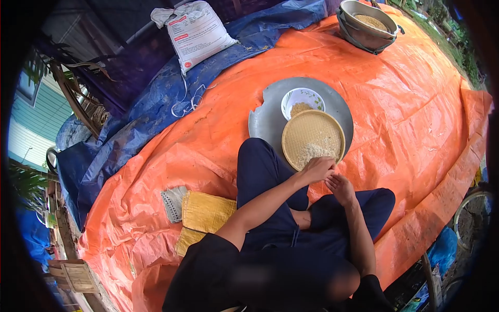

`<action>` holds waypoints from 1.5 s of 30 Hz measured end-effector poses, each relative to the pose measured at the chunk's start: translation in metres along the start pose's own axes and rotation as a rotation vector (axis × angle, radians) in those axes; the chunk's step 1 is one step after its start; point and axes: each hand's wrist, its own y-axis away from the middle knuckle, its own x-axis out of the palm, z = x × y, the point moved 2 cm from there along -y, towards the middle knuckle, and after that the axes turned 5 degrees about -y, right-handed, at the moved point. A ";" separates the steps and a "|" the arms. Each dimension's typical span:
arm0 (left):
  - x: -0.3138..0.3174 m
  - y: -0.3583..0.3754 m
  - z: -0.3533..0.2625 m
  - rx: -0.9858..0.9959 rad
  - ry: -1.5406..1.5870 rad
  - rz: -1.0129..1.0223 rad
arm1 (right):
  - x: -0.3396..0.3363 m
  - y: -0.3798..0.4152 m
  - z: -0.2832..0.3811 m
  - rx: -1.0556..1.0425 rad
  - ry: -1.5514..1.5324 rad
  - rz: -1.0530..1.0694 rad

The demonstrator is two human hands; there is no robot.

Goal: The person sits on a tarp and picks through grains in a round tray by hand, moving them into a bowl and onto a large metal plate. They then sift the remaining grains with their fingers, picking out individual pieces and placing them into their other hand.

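A round woven bamboo tray [301, 130] rests tilted against a white bowl's near side, with a heap of pale grain [318, 147] toward its near edge. My left hand [317, 170] is at that near rim, its fingers curled together; what they hold, if anything, is hidden. Just beside it, my right hand [341, 189] is turned palm up, fingers loosely extended toward the left fingertips. No object shows clearly in the right palm. The white bowl [305, 94] with a leaf pattern contains brownish grain [300, 108]. Under both lies a large round metal tray [265, 125].
Orange tarp [405, 104] covers the ground around my crossed legs. A blue tarp [150, 99] and a printed white sack [200, 36] are at the upper left. A basin of grain [366, 28] stands far right. A yellow woven sack [208, 212] lies left of my knee.
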 end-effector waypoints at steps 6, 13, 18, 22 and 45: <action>0.011 -0.003 0.017 0.002 -0.052 -0.013 | -0.012 -0.006 -0.002 -0.020 -0.010 0.014; -0.004 0.005 0.073 -0.119 -0.416 -0.298 | 0.003 0.004 0.002 -0.043 0.018 -0.038; 0.006 0.003 0.073 -0.217 -0.387 -0.039 | -0.002 0.006 0.002 -0.034 0.014 -0.050; 0.008 0.002 0.071 -0.162 -0.421 -0.178 | -0.013 -0.004 0.001 -0.042 0.063 0.017; 0.002 -0.002 0.077 -0.214 -0.426 -0.045 | -0.014 -0.003 0.000 0.008 0.156 0.020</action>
